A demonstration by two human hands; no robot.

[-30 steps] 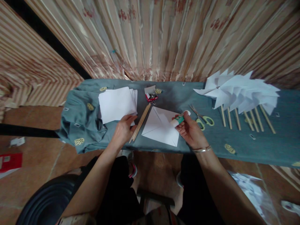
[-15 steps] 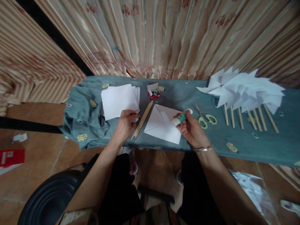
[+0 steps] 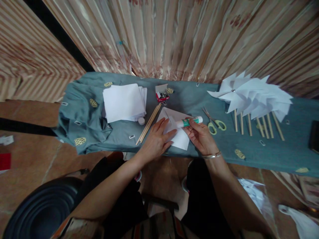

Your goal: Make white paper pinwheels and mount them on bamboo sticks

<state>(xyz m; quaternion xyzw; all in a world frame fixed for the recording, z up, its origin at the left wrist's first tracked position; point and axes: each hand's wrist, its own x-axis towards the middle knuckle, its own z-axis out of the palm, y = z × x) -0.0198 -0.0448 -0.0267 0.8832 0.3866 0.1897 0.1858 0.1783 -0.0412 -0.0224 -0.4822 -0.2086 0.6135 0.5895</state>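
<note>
1. From the head camera, a long table runs across the room under a blue-grey cloth [image 3: 194, 98] with yellow oval patches, rumpled at its left end.
2. A striped, pinkish curtain [image 3: 174, 36] hangs close behind it. The floor [image 3: 32, 156] is brown tile, and a black round seat [image 3: 42, 212] stands at the lower left.
3. The left hand [image 3: 156, 141] lies on a white paper square [image 3: 180, 141] near the table's front edge, its fingers spread out flat and pressing down, gripping nothing.
4. The right hand [image 3: 200, 136] has its fingers closed around a glue stick [image 3: 189, 122], which lies almost level with its white tip over the paper's upper part.
5. Just left of the paper lie thin wooden sticks [image 3: 149, 123], with a small white cap [image 3: 141, 120] beside them.
6. Farther left sits a stack of white sheets [image 3: 124, 102], and behind the paper a small open red box [image 3: 161, 95].
7. Green-handled scissors [image 3: 214, 122] lie just right of the glue stick.
8. At the right end, well apart from the hands, white paper pinwheels [image 3: 251, 96] on sticks lie in a row.
</note>
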